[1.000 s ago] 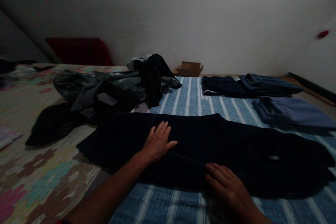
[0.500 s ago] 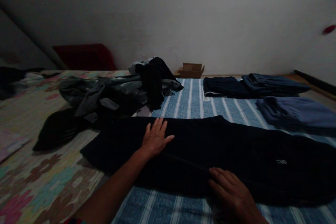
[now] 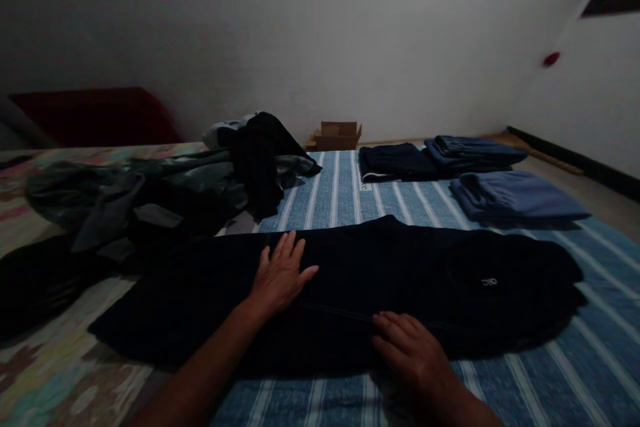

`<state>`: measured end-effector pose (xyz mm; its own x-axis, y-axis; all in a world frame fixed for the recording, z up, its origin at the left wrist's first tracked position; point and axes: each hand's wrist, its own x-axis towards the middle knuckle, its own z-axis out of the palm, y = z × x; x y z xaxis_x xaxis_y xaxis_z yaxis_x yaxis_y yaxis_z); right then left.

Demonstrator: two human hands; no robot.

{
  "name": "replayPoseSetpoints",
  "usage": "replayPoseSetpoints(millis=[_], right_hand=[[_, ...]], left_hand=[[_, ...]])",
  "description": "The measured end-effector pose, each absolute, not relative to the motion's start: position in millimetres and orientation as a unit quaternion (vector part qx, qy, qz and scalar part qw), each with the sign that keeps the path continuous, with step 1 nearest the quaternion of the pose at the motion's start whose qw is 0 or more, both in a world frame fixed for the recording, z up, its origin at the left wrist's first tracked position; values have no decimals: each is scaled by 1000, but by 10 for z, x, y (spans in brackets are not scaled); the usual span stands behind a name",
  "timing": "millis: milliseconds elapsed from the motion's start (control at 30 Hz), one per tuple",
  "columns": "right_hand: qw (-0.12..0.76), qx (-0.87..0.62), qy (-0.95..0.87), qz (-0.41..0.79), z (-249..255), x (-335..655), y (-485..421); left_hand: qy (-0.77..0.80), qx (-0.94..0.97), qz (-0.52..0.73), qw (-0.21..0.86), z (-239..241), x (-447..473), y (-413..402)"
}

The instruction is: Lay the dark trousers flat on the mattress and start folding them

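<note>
We are pressing and smoothing the dark trousers (image 3: 350,287), which are lying stretched left to right across the blue striped mat (image 3: 575,373), their left end reaching onto the floral sheet (image 3: 45,373) near the heap of unfolded clothes (image 3: 165,193). Our left hand (image 3: 280,277) is lying flat with fingers spread on the middle of the cloth, and our right hand (image 3: 413,350) is resting open, palm down, on its near edge, neither grip closing on anything. As we judge it, the next move is calling for pinching one end and folding it over evenly.
</note>
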<state>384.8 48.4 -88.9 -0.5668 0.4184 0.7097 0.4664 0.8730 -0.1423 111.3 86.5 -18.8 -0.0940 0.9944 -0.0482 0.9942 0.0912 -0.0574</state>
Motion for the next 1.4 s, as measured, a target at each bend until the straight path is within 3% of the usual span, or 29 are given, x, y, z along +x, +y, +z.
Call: replayPoseSetpoints(millis=[167,300,467,967,1400], right_hand=[[363,-231,-902,-38,-840,3863,525],[373,-245,-893,-52,-869,3948,520],[368,-335,-864,-80,-947,4275,525],[301,-390,-858,-146,-935,4966,645],[325,-392,-836,-203,-742,5136,774]], left_hand=[[-647,-761,19,-54,-92,1712,1001],[-623,-778,14,-86,-298,1950,1108],[-622,-781,2,-62,-540,1921,1159],[-535,-838,-12,-103,-489,2463,929],[-532,-844,-23,-67,-544,2428,991]])
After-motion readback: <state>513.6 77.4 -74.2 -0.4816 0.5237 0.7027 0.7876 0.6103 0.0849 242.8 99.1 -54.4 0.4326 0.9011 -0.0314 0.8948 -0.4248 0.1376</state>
